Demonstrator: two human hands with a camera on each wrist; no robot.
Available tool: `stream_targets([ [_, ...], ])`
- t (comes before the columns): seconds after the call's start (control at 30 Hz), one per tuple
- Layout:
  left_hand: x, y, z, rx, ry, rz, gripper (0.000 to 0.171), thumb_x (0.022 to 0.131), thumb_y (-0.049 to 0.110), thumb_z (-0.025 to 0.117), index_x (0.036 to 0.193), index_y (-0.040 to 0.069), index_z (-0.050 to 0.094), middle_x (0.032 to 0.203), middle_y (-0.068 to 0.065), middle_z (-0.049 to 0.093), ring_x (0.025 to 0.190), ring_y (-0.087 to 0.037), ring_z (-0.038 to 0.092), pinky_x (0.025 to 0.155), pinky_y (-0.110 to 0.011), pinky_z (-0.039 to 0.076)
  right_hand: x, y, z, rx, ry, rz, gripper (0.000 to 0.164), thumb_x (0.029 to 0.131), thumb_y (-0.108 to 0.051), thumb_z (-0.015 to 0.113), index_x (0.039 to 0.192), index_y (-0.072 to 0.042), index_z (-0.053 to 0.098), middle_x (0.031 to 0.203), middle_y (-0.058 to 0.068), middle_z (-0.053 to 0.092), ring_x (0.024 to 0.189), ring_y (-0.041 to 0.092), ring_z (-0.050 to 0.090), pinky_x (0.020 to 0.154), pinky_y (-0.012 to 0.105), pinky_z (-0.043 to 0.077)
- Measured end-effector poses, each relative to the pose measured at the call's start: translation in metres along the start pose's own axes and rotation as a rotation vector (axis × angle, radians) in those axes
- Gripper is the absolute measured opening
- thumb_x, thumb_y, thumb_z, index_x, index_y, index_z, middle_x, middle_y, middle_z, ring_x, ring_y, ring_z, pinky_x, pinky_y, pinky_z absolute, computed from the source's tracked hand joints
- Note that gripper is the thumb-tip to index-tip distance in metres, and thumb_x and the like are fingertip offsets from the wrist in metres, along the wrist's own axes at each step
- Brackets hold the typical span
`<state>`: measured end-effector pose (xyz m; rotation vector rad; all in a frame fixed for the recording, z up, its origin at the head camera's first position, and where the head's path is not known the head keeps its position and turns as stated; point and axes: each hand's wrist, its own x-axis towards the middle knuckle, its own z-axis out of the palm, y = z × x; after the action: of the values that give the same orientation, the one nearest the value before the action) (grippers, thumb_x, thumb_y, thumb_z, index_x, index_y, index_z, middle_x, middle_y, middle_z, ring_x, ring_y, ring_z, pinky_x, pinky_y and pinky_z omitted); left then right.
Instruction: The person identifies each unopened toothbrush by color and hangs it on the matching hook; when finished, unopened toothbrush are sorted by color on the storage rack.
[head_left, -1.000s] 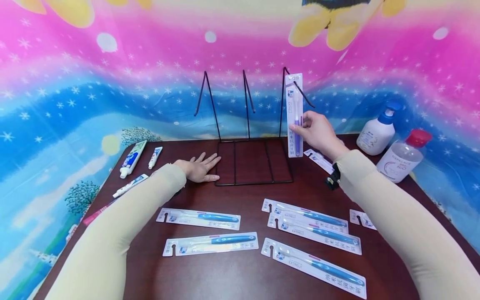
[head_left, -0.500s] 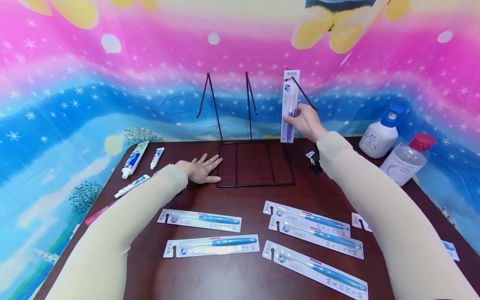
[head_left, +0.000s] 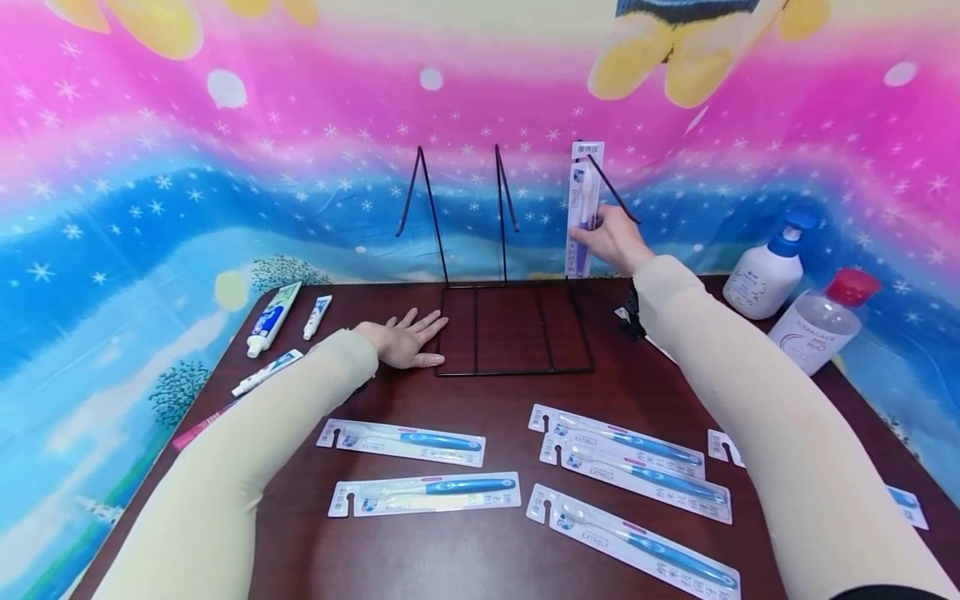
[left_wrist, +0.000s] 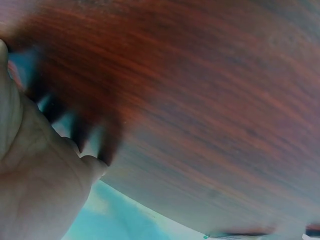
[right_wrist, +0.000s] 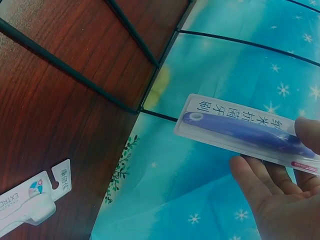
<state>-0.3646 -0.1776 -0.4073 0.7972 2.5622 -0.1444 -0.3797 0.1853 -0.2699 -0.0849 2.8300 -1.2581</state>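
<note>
In the head view my right hand [head_left: 617, 237] pinches a packaged purple toothbrush [head_left: 581, 208] by its edges, thumb in front. The pack stands upright at the right-hand hook of a black wire rack [head_left: 517, 372], and the hook's arm crosses the front of its top. The right wrist view shows the purple handle [right_wrist: 240, 131] through the clear blister, thumb on one side and fingers behind. My left hand [head_left: 405, 340] lies with spread fingers on the table, fingertips at the rack base's left side. The left wrist view shows the palm [left_wrist: 45, 185] against the wood.
Several packaged blue toothbrushes [head_left: 423, 493] lie across the front of the table [head_left: 360, 558]. Toothpaste tubes [head_left: 273, 321] are at the left. A white pump bottle [head_left: 765, 275] and a red-capped bottle [head_left: 817, 329] stand at the right. Another pack [right_wrist: 35, 200] lies beside the rack.
My right hand has moved the purple toothbrush back along the right-hand hook, farther from me, and slightly up. The left hand has stayed in place beside the rack.
</note>
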Motion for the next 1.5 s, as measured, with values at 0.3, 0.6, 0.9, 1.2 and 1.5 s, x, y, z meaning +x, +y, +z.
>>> stream_targets([
  [0.3, -0.005, 0.004, -0.002, 0.005, 0.002, 0.005, 0.081, 0.088, 0.068, 0.025, 0.148, 0.024, -0.009, 0.153, -0.001, -0.013, 0.137, -0.035, -0.008, 0.106, -0.056, 0.008, -0.001, 0.003, -0.001, 0.021, -0.019, -0.005, 0.058, 0.092, -0.035, 0.056, 0.140, -0.008, 0.037, 0.129, 0.016, 0.051, 0.114, 0.030, 0.051, 0.095, 0.047, 0.038],
  [0.6, -0.005, 0.005, -0.002, 0.018, 0.015, 0.007, 0.081, 0.088, 0.067, 0.025, 0.148, 0.023, -0.008, 0.153, -0.002, -0.011, 0.137, -0.035, -0.006, 0.105, -0.056, 0.010, -0.004, 0.009, -0.010, -0.038, 0.008, -0.050, 0.056, 0.086, -0.046, 0.060, 0.125, -0.008, 0.048, 0.122, 0.013, 0.053, 0.109, 0.029, 0.050, 0.089, 0.048, 0.039],
  [0.9, -0.004, 0.004, -0.003, 0.008, 0.021, 0.011, 0.081, 0.089, 0.066, 0.026, 0.148, 0.022, -0.007, 0.153, -0.003, -0.010, 0.137, -0.036, -0.006, 0.105, -0.057, 0.009, -0.022, 0.047, -0.034, -0.141, -0.044, 0.019, 0.070, 0.079, -0.058, 0.060, 0.126, -0.007, 0.047, 0.128, 0.018, 0.044, 0.110, 0.034, 0.046, 0.087, 0.050, 0.040],
  [1.2, -0.003, 0.005, -0.003, 0.004, 0.002, -0.004, 0.081, 0.089, 0.066, 0.026, 0.148, 0.023, -0.009, 0.153, -0.002, -0.012, 0.137, -0.035, -0.007, 0.105, -0.056, 0.010, -0.049, 0.114, -0.036, -0.431, -0.117, -0.003, 0.053, 0.086, -0.037, 0.063, 0.120, 0.004, 0.055, 0.116, 0.027, 0.054, 0.105, 0.040, 0.051, 0.087, 0.052, 0.040],
  [1.5, 0.005, 0.000, 0.002, 0.016, 0.007, -0.014, 0.082, 0.087, 0.069, 0.023, 0.147, 0.024, -0.011, 0.152, -0.001, -0.015, 0.137, -0.034, -0.007, 0.106, -0.055, 0.010, -0.066, 0.142, -0.019, -0.595, -0.217, 0.062, 0.054, 0.082, -0.029, 0.069, 0.116, 0.012, 0.056, 0.116, 0.032, 0.053, 0.104, 0.042, 0.050, 0.090, 0.054, 0.038],
])
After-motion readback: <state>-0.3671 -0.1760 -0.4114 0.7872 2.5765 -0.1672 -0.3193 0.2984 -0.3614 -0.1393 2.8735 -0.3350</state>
